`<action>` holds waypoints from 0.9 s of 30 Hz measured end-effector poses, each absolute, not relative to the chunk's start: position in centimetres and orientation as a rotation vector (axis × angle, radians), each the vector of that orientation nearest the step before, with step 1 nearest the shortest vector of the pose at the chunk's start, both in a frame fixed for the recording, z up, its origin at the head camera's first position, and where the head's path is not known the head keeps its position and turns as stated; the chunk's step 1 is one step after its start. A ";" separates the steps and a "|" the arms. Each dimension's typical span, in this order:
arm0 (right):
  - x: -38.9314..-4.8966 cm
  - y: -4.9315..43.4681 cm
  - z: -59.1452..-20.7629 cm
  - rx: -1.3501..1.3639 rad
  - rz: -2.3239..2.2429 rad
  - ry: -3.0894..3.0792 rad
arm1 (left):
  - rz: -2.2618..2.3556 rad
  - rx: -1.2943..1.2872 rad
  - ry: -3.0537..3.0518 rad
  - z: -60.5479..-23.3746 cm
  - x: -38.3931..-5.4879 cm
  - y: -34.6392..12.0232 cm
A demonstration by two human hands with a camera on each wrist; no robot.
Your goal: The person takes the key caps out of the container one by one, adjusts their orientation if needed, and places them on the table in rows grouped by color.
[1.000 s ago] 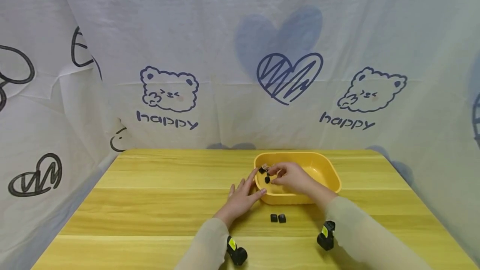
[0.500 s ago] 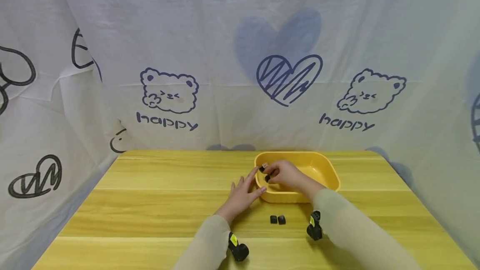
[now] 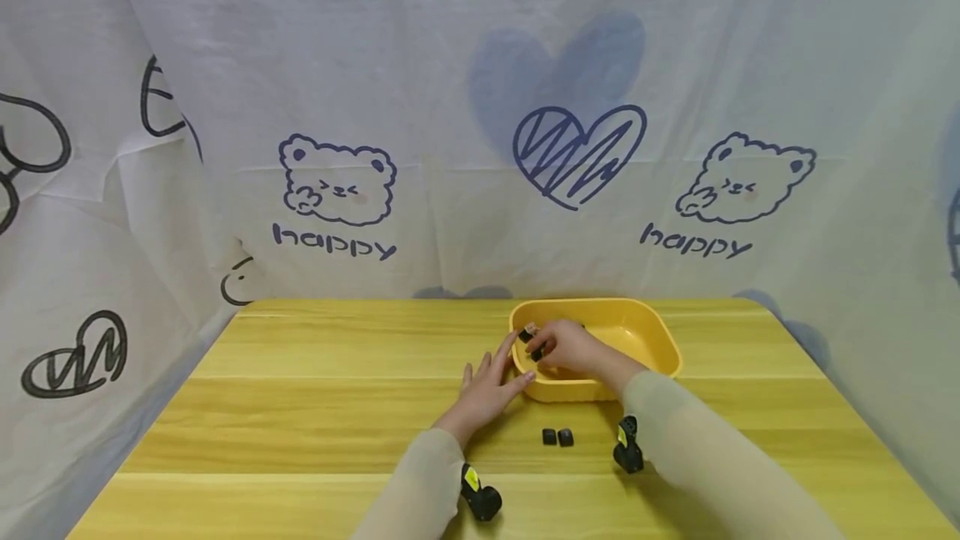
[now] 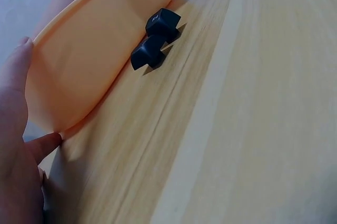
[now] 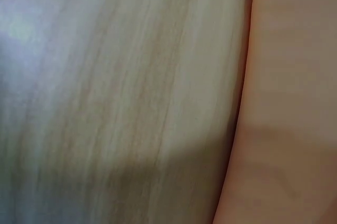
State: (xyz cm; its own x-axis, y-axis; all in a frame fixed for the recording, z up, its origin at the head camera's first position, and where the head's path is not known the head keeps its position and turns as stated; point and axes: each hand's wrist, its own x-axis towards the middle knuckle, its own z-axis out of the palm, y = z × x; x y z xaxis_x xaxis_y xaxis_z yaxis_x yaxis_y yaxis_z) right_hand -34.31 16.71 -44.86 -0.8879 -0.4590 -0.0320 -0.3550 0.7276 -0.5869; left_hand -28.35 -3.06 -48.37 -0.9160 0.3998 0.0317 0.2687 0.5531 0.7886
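Two black keycaps [image 3: 557, 437] sit side by side on the table in front of the yellow tray [image 3: 573, 392]. The left wrist view shows the same black keycaps [image 4: 156, 38] beside the tray's outer wall. My left hand [image 3: 483, 397] steadies the tray's left end, its fingers spread and fingertips at the rim. Inside the tray, my right hand [image 3: 573, 347] has its thumb and fingers bent around a black keycap [image 3: 536, 353], which they partly cover. Just beyond those fingertips lies another dark piece [image 3: 527, 332] with a pale top. The right wrist view catches mainly the tray wall [image 5: 295, 97].
The wooden table [image 3: 315, 415] extends to both sides of the tray. A printed cloth [image 3: 450, 107] hangs behind it. One small dark bit [image 3: 582, 325] shows past the right hand in the tray. Black cameras [image 3: 480, 497] are strapped at both wrists.
The right hand has moved slightly left and closed its fingers in over the keycap within the tray. The left hand stays at the rim, and the two keycaps on the table lie as before.
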 end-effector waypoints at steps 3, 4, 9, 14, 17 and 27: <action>-34.3 16.8 -44.9 -0.671 -0.867 2.757 | 1.294 0.571 2.629 -48.4 -28.3 -3.1; -34.3 16.8 -45.0 -0.671 -0.862 2.758 | 1.294 0.571 2.626 -48.4 -28.3 -3.1; -34.2 16.9 -44.8 -0.625 -0.860 2.763 | 1.296 0.572 2.620 -48.4 -28.2 -3.0; -34.1 17.2 -44.6 -0.629 -0.878 2.762 | 1.300 0.564 2.618 -48.5 -28.3 -2.9; -34.1 17.3 -44.7 -0.623 -0.895 2.761 | 1.307 0.559 2.618 -48.7 -28.4 -2.9; -33.3 17.7 -43.7 -0.566 -0.979 2.753 | 1.300 0.559 2.625 -48.6 -28.4 -3.0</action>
State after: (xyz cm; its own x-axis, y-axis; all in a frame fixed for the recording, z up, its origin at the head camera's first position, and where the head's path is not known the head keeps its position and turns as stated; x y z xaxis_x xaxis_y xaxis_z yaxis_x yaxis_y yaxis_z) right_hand -33.31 17.71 -43.74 -0.9144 -0.4039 -0.0280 -0.2954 0.7130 -0.6359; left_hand -28.39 -2.96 -48.64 -0.9174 0.3972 0.0230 0.2590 0.5523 0.7924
